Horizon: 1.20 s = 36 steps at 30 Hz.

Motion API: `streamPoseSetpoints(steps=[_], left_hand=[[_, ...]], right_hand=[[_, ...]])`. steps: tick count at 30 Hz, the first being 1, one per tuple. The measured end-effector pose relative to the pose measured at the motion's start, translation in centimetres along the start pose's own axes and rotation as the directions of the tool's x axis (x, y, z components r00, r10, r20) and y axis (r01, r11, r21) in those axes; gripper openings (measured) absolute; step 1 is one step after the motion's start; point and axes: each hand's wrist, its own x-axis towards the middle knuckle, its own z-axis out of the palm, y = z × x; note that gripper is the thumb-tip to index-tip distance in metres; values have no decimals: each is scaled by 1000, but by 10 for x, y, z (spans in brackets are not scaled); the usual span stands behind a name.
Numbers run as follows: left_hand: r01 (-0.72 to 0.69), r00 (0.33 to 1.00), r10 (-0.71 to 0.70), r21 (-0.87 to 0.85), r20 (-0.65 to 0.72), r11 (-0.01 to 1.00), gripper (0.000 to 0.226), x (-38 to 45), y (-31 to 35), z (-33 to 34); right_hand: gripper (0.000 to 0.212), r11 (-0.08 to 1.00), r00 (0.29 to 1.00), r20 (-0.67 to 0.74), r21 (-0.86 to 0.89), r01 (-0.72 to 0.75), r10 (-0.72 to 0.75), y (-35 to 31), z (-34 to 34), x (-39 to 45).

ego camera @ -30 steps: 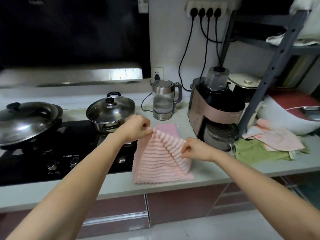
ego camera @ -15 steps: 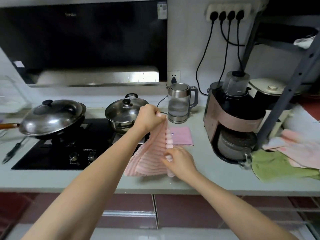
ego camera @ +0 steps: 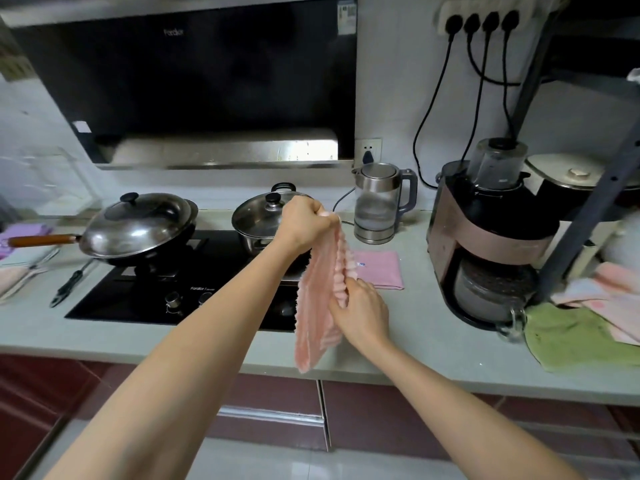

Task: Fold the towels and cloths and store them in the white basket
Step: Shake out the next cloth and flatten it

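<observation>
A pink ribbed towel point(ego camera: 317, 306) hangs in the air above the counter's front edge. My left hand point(ego camera: 304, 225) grips its top end in a fist. My right hand point(ego camera: 360, 311) pinches the towel's right side about halfway down. A folded pink cloth point(ego camera: 379, 270) lies flat on the counter behind the towel, in front of the kettle. A green cloth point(ego camera: 571, 337) and light pink cloths point(ego camera: 613, 296) lie in a heap at the right. More cloths, purple point(ego camera: 24, 233) and pale pink point(ego camera: 12, 277), lie at the far left. No white basket shows.
A black hob point(ego camera: 180, 289) carries a lidded wok point(ego camera: 138, 226) and a lidded pot point(ego camera: 261, 218). A steel kettle point(ego camera: 379, 202), a pink and black blender machine point(ego camera: 491, 244) and a grey rack post point(ego camera: 588, 209) stand right. Tongs point(ego camera: 69, 284) lie left of the hob.
The towel lay spread on the counter a second ago; my left hand has lifted it up so it hangs narrow, and my right hand has moved in to its side.
</observation>
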Motion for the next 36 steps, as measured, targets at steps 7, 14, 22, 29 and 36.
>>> streamPoseSetpoints(steps=[7,14,22,29,36], left_hand=[[-16,1000,17,116,-7,993,44,-7,-30,-12],[-163,975,113,268,191,949,45,-19,-59,-12],[-265,950,162,419,267,868,34,-22,-46,-4],[-229,961,113,499,252,835,34,-20,-41,0],[-172,980,92,524,176,834,17,-13,-34,6]], right_hand=[[14,998,993,111,38,43,-47,39,-15,5],[19,986,972,199,-80,146,-127,89,-63,27],[25,940,915,322,-154,306,-245,96,-101,47],[29,987,951,286,-76,144,-117,107,-124,57],[35,990,943,333,-130,61,-14,102,-140,62]])
